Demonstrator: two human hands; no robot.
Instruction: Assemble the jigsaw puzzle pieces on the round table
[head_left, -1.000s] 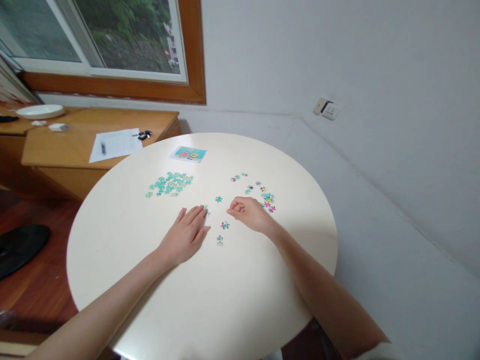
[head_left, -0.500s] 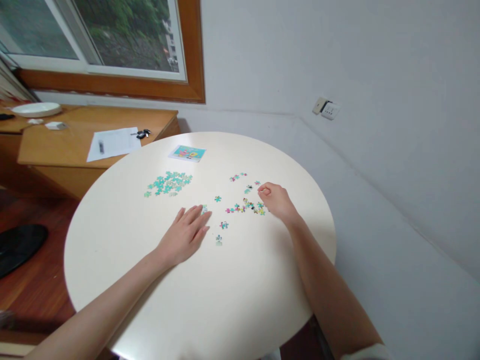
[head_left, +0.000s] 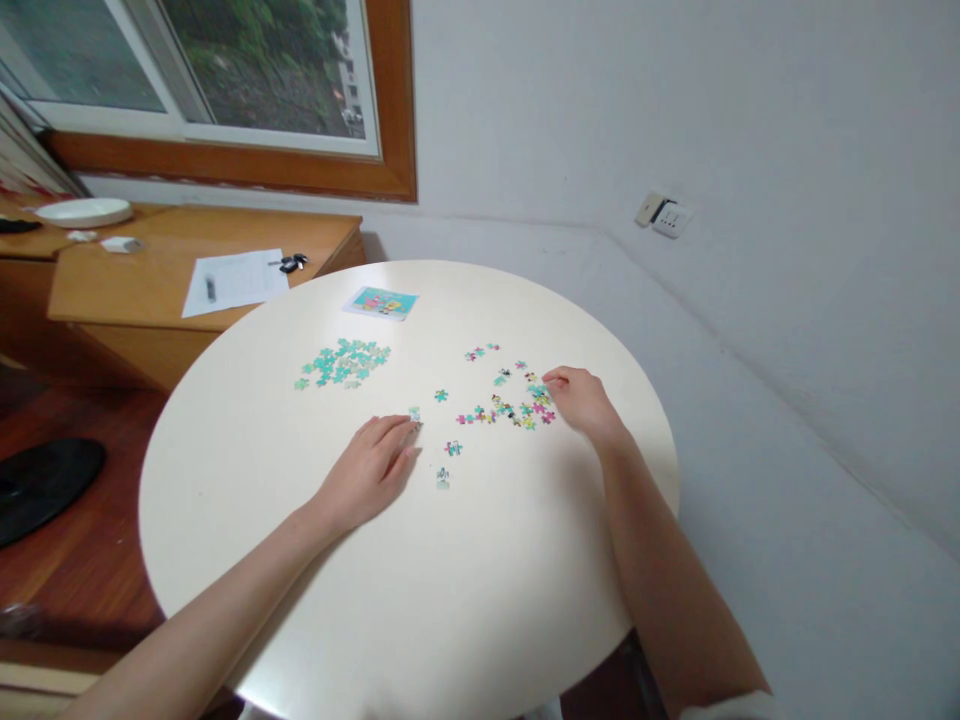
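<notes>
White round table (head_left: 405,600) w/ 1 pic card (head_left: 381,302) nr far edge, 1 teal jigsaw pile (head_left: 349,362) twd left edge, 1 multicol cluster (head_left: 513,412) twd right edge, L hand (head_left: 367,468) thumb apart from fingers, tips at 1 pc (head_left: 415,412), R hand (head_left: 583,398) by cluster, can't tell its grip.

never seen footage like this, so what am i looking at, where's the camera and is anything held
No machine here, just a bare-handed person, seen from one camera worn on the head, looking forward and down. On the round white table lie a pile of green puzzle pieces, some multicoloured pieces and a picture card. The left hand has its fingers at a small piece; the right hand is at the edge of the multicoloured pieces. Whether either grips anything is unclear.
</notes>
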